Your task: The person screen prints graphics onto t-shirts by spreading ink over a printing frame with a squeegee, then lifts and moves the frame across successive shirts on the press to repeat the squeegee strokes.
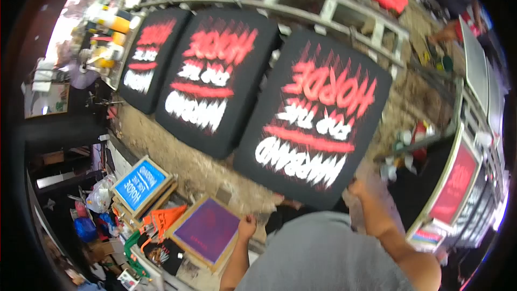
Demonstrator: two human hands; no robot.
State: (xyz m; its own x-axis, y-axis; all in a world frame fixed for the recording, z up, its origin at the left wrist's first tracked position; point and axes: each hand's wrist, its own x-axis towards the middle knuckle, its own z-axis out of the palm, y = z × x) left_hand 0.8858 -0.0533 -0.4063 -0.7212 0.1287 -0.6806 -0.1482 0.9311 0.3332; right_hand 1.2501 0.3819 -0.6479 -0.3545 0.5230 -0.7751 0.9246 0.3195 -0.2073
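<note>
A black fabric panel with red-and-white lettering (315, 118) is placed beyond the closed left hand (247, 227), beside the right hand (356, 187), its grip unclear.

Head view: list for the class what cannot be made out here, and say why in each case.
All in the head view:
Right hand: fingertips lost in blur at the nearest shirt's edge.
Left hand: too blurred to tell whether it touches the purple screen.
Purple screen: its small lettering is too faint.
Bottles: any labels are too small and blurred.
Far person: partly lost in the dark lens border.
</note>
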